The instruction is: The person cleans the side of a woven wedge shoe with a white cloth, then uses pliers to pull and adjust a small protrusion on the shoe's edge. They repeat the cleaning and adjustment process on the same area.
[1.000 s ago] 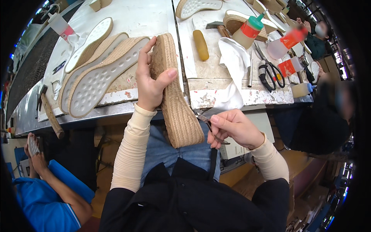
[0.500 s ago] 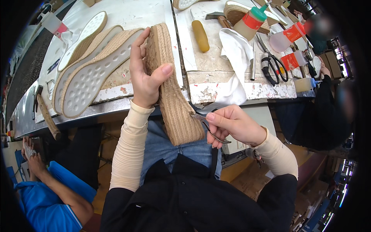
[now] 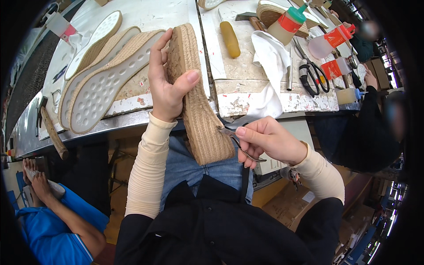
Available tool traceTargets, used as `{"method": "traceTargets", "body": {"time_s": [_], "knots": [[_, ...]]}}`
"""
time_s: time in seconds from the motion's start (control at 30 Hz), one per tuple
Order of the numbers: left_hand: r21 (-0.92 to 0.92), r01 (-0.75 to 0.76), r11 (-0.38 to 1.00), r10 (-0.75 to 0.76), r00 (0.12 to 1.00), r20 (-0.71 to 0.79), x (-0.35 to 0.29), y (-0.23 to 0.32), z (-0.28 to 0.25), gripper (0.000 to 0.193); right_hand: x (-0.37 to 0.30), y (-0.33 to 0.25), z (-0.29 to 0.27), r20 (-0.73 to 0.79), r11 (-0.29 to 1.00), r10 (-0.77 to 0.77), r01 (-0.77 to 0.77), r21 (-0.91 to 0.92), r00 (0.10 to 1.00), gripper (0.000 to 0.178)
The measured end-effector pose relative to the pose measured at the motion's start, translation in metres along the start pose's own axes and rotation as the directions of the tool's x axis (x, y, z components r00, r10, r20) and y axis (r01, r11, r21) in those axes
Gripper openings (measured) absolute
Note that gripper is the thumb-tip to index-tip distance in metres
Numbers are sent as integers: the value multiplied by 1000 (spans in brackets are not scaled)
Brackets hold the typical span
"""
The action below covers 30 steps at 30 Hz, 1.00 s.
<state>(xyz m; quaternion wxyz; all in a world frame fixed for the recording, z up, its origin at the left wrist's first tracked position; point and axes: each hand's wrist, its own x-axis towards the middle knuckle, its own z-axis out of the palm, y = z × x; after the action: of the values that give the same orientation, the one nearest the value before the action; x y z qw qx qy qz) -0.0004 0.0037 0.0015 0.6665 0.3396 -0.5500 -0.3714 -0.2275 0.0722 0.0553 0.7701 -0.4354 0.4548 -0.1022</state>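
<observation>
My left hand (image 3: 169, 90) is closed around the upper part of a wedge shoe sole (image 3: 206, 132) wrapped in tan braided rope. The thumb presses on its braided side wall and the fingers reach round the patterned underside. The sole stands tilted on its edge in front of the table, over my lap. In my right hand (image 3: 274, 140) is a small pair of metal scissors (image 3: 228, 132), held by its curved handles. The blade tips touch the sole's side wall close to its edge, low on the thick end. My fingers partly hide the scissors.
More wedge soles (image 3: 104, 95) lie at the left, near a hammer (image 3: 54, 132). To the right are a yellow-handled tool (image 3: 229, 40), a white cloth (image 3: 270, 57), black-handled shears (image 3: 311, 73) and squeeze bottles (image 3: 287, 26). A person in blue (image 3: 57, 229) sits at left; another in black (image 3: 369, 137) sits at right.
The sole has risen very slightly in the picture. My right hand has shifted a little up and to the right, its scissor tips still at the same spot on the sole.
</observation>
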Motion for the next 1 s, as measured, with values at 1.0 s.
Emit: {"method": "traceTargets", "body": {"time_s": [1.0], "knots": [[-19, -42, 999, 42, 999, -1, 0, -5, -2, 85, -6, 15, 13, -60, 993, -116, 117, 6, 991, 44]]}}
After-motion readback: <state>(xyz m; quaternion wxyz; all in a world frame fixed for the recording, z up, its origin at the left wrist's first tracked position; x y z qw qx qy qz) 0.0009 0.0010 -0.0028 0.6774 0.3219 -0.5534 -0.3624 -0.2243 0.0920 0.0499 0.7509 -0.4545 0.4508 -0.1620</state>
